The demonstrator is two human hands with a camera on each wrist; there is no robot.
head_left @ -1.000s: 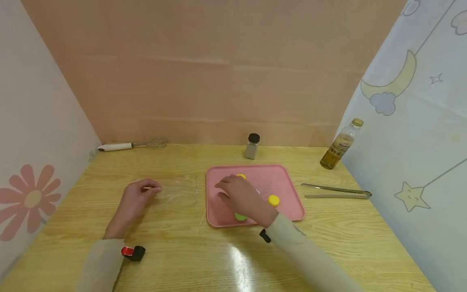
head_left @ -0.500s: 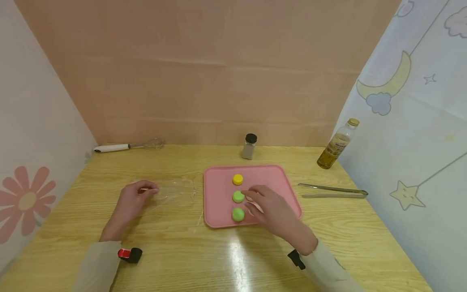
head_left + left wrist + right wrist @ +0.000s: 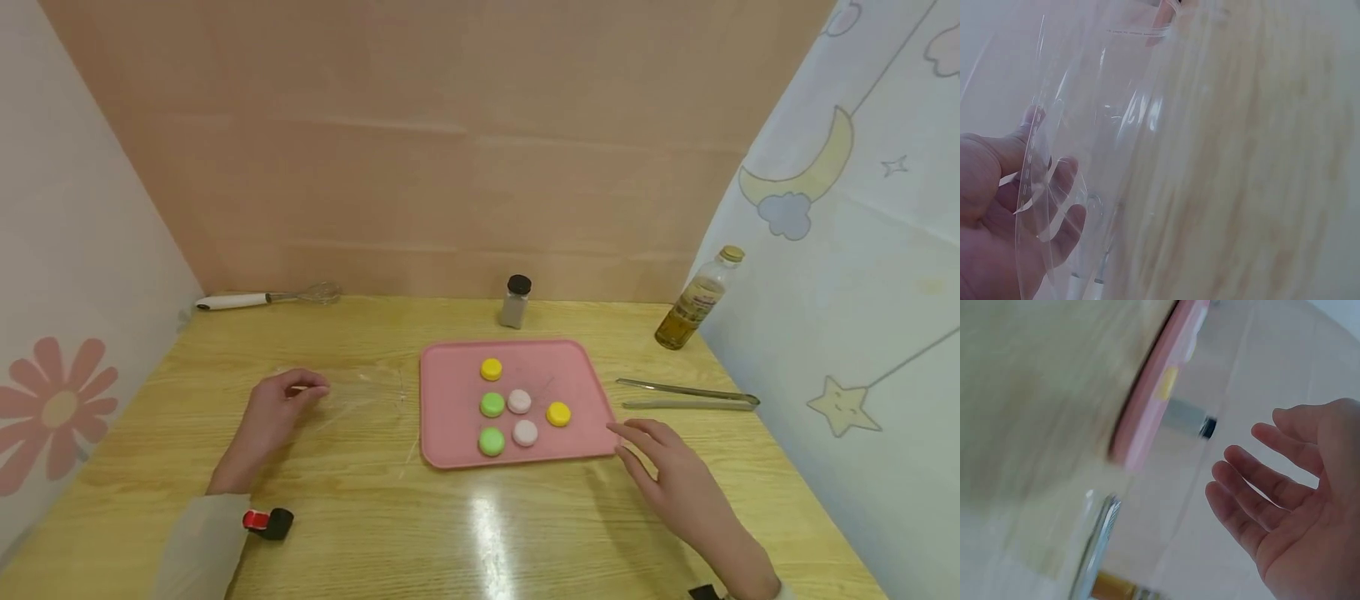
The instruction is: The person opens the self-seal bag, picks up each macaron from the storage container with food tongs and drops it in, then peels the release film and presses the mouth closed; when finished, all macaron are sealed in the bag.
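Observation:
In the head view my left hand (image 3: 273, 417) pinches the edge of a clear plastic bag (image 3: 371, 390) left of the pink tray (image 3: 450, 454). The left wrist view shows the see-through bag (image 3: 1116, 112) stretching from the fingers of that hand (image 3: 997, 231). On the tray lie two yellow macarons (image 3: 491, 369), two green macarons (image 3: 492, 405) and two pale pink macarons (image 3: 519, 402). My right hand (image 3: 675, 475) is off the tray's front right corner, fingers loosely extended, holding nothing; the right wrist view shows its bare palm (image 3: 1304, 531).
Metal tongs (image 3: 690, 393) lie right of the tray. A bottle of amber liquid (image 3: 693, 304) stands behind them. A black-capped jar (image 3: 516, 302) is behind the tray. At the back left lies a whisk (image 3: 247, 301), against the wall sheets.
My right hand has moved from above the tray to the right, past its edge, uncovering the macarons. The left hand has stayed in place with the bag.

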